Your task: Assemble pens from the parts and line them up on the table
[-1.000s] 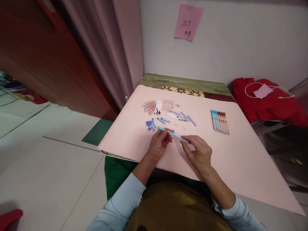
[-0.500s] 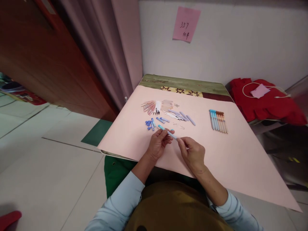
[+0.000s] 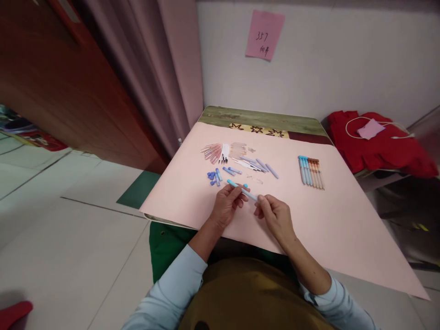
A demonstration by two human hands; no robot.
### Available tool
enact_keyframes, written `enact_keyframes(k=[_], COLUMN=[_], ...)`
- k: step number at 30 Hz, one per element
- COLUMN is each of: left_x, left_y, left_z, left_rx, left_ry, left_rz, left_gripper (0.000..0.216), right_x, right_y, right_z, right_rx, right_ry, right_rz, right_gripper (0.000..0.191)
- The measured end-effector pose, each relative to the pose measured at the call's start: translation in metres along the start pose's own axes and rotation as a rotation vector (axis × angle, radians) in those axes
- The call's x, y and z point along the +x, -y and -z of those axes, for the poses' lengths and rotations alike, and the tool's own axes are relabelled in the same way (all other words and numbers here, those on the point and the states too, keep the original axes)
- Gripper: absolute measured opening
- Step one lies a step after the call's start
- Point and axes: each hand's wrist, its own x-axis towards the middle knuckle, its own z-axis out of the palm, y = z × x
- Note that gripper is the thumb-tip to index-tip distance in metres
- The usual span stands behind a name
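Observation:
A light blue pen barrel [image 3: 250, 195] with a brighter blue upper end slants between my hands, just above the pink sheet. My left hand [image 3: 227, 204] pinches it near the bright end. At the lower right end, the thumb and fingers of my right hand [image 3: 275, 214] close on it. A small bright blue piece [image 3: 245, 185] shows just beyond my left fingertips. Dark blue caps [image 3: 211, 175] and blue tube pieces [image 3: 232, 171] lie close beyond my left hand. Clear small parts [image 3: 255, 179] are scattered farther off.
White refills [image 3: 224, 152], pink clear tubes [image 3: 213, 152] and lilac barrels [image 3: 271, 171] lie in groups toward the back. Several blue and brown pens [image 3: 311, 172] form a row at right. A red cloth [image 3: 371, 146] with a white cable is beyond the table's right edge.
My right hand has shifted slightly, its fingers opening a little from their tighter curl around the barrel's lower end. My left hand keeps hold in nearly the same place.

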Motion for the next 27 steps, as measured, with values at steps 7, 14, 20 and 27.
enact_keyframes(k=[7, 14, 20, 27], left_x=[-0.001, -0.005, -0.012, -0.036], left_y=[-0.001, 0.0, -0.009, -0.007], left_z=[-0.002, -0.012, -0.02, -0.013], left_rx=[0.137, 0.133, 0.108, 0.014], left_ry=[0.022, -0.001, 0.042, -0.012], left_rz=[-0.024, -0.006, 0.07, 0.115], left_gripper=[0.028, 0.025, 0.024, 0.023], right_x=[0.001, -0.003, -0.008, -0.016], right_y=[0.0, -0.002, 0.008, 0.005], right_z=[-0.003, -0.003, 0.002, 0.005], right_rx=[-0.084, -0.193, 0.411, 0.804], right_ry=[-0.007, -0.172, 0.203, 0.602], right_rz=[0.049, 0.148, -0.151, -0.512], right_gripper=[0.033, 0.025, 0.04, 0.045])
